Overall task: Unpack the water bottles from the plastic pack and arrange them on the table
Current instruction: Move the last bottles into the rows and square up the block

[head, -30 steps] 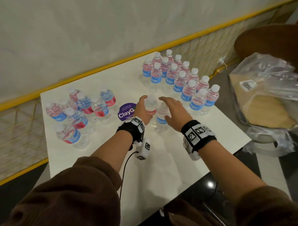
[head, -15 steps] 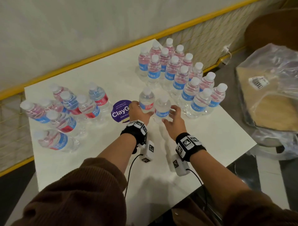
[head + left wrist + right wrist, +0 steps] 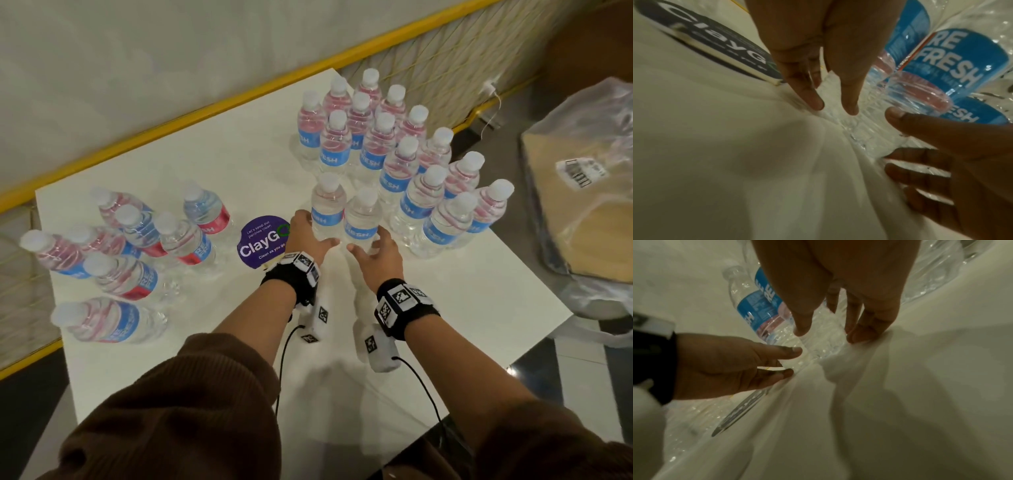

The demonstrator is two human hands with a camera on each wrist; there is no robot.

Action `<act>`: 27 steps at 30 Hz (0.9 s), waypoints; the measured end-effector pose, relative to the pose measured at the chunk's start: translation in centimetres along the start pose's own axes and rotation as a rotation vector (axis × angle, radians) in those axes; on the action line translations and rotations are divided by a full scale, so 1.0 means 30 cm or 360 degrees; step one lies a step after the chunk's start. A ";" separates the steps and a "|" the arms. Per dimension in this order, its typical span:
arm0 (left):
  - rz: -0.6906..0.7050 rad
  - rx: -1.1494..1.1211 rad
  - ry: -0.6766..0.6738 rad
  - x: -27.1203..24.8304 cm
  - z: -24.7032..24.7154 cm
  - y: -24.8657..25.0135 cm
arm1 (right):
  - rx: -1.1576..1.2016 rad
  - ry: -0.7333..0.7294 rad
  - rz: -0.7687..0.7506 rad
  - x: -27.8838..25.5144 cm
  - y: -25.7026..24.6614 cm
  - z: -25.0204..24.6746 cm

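Note:
Two blue-labelled water bottles stand side by side on the white table (image 3: 445, 308), the left one (image 3: 327, 205) and the right one (image 3: 363, 219). My left hand (image 3: 315, 236) is at the base of the left bottle, fingers straight and loose. My right hand (image 3: 366, 245) is spread at the base of the right bottle. In the left wrist view the left hand (image 3: 834, 105) points down beside a clear bottle base (image 3: 916, 91). The right wrist view has the right hand (image 3: 828, 334) straddling a bottle base (image 3: 818, 340) without closing on it. Several bottles (image 3: 394, 144) stand in rows behind.
A loose cluster of bottles (image 3: 137, 240) sits at the table's left. A purple round sticker (image 3: 263, 241) lies left of my left hand. The crumpled plastic pack with cardboard (image 3: 582, 205) rests off the table's right edge. A yellow-edged wall runs behind.
A second ago my left hand gripped one bottle and my right hand lay over the other. Both bottles now stand beside the rows, and both hands have loosened and drawn back slightly.

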State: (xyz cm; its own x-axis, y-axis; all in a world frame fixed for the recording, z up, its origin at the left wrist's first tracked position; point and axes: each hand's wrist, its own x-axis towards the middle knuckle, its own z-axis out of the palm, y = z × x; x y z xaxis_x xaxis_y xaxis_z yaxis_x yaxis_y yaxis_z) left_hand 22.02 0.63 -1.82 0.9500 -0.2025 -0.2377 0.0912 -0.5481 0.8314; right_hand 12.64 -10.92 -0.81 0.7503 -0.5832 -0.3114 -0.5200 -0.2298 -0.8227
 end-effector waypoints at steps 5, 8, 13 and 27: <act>0.0068 -0.0122 0.0010 0.023 0.041 -0.001 | -0.0057 0.0069 0.0055 0.012 0.003 0.010; 0.0125 -0.0090 -0.0034 0.050 0.035 -0.011 | -0.0055 0.0087 0.0063 0.027 -0.001 0.023; 0.0119 -0.0059 -0.0065 0.088 0.020 0.025 | 0.0025 0.0176 0.0155 0.060 -0.025 0.034; 0.0106 0.0146 -0.0160 0.164 0.073 0.096 | 0.0141 0.0236 0.0371 0.100 -0.072 0.041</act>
State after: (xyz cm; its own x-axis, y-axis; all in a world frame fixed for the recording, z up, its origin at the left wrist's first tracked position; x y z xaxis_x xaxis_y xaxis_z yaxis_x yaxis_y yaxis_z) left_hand 26.29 -3.73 -1.69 0.9180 -0.3186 -0.2362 -0.0031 -0.6014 0.7989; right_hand 16.51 -11.23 -0.55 0.5436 -0.7212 -0.4293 -0.6289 -0.0113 -0.7774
